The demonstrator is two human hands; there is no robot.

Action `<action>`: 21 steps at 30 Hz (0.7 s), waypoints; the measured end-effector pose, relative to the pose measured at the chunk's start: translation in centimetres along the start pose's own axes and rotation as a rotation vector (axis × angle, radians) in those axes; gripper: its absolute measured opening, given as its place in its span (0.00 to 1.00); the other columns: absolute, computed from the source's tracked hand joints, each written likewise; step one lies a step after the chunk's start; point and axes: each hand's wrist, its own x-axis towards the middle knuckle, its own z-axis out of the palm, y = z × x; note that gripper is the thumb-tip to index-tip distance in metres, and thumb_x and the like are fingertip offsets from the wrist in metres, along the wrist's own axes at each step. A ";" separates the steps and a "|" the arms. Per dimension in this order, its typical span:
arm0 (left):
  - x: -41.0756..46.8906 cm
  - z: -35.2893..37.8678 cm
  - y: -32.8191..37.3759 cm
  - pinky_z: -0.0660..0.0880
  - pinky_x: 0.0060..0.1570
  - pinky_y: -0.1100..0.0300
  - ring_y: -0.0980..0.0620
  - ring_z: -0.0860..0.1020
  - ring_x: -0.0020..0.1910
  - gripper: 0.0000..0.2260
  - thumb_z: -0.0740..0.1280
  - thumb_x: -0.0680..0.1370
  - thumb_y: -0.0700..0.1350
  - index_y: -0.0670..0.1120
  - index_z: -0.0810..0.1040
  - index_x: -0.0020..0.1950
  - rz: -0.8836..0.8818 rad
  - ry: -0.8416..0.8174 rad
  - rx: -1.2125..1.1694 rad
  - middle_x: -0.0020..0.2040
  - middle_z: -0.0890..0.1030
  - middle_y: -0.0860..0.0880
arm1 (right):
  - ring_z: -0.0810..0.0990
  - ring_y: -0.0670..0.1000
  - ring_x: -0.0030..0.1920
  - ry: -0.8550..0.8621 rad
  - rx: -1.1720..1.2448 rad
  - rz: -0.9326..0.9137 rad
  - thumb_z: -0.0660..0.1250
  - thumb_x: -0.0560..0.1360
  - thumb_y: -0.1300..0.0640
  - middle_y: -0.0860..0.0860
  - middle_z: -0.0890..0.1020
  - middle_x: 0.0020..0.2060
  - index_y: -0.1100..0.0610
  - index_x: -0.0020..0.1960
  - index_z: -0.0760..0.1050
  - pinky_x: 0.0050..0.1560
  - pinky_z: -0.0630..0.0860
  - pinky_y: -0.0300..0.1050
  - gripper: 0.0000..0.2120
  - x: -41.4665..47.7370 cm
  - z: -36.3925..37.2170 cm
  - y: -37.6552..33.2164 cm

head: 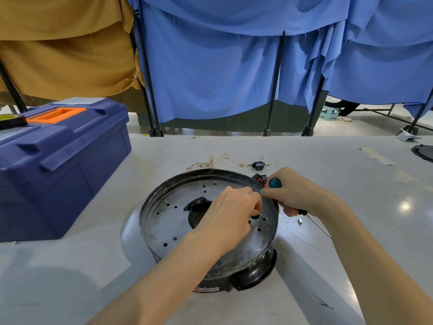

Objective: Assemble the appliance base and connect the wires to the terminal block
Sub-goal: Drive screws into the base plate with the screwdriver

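head view: my left hand (230,208) pinches a small part over the appliance base (178,221); my right hand (296,192) is wrapped round the screwdriver (275,183).

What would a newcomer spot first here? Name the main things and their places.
First, the round metal base at the table's centre, its perforated plate up, with the left hand pinching something small over it. The right hand at its right rim grips a screwdriver, shaft pointing toward the person. Next, the blue toolbox at left and the loose wires just behind the base.
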 end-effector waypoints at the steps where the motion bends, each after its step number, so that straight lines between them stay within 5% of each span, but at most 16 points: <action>1: 0.0 0.0 0.0 0.56 0.40 0.63 0.51 0.67 0.42 0.06 0.64 0.79 0.36 0.46 0.76 0.50 0.002 -0.004 -0.002 0.48 0.77 0.51 | 0.68 0.53 0.18 0.000 0.001 0.000 0.63 0.75 0.61 0.49 0.73 0.17 0.61 0.34 0.69 0.22 0.65 0.39 0.11 0.0 0.0 0.0; 11: 0.0 -0.1 0.0 0.70 0.45 0.60 0.54 0.70 0.43 0.06 0.64 0.78 0.35 0.46 0.78 0.48 -0.036 -0.008 -0.092 0.46 0.78 0.50 | 0.68 0.52 0.17 -0.007 0.013 -0.004 0.63 0.74 0.62 0.49 0.73 0.16 0.61 0.34 0.69 0.22 0.65 0.39 0.10 0.1 0.1 0.2; 16: 0.1 -0.1 0.0 0.64 0.40 0.68 0.59 0.68 0.39 0.08 0.64 0.77 0.34 0.46 0.78 0.48 -0.020 -0.016 -0.096 0.46 0.78 0.51 | 0.69 0.52 0.18 -0.011 0.005 -0.002 0.63 0.75 0.61 0.51 0.74 0.18 0.62 0.35 0.71 0.23 0.66 0.40 0.10 0.1 0.1 0.3; 21: 0.0 0.0 0.1 0.62 0.42 0.65 0.58 0.63 0.39 0.08 0.64 0.78 0.34 0.47 0.77 0.48 -0.014 0.014 -0.060 0.46 0.77 0.52 | 0.69 0.52 0.18 -0.011 0.010 -0.005 0.63 0.74 0.61 0.50 0.74 0.17 0.61 0.34 0.70 0.22 0.66 0.40 0.10 0.2 0.1 0.3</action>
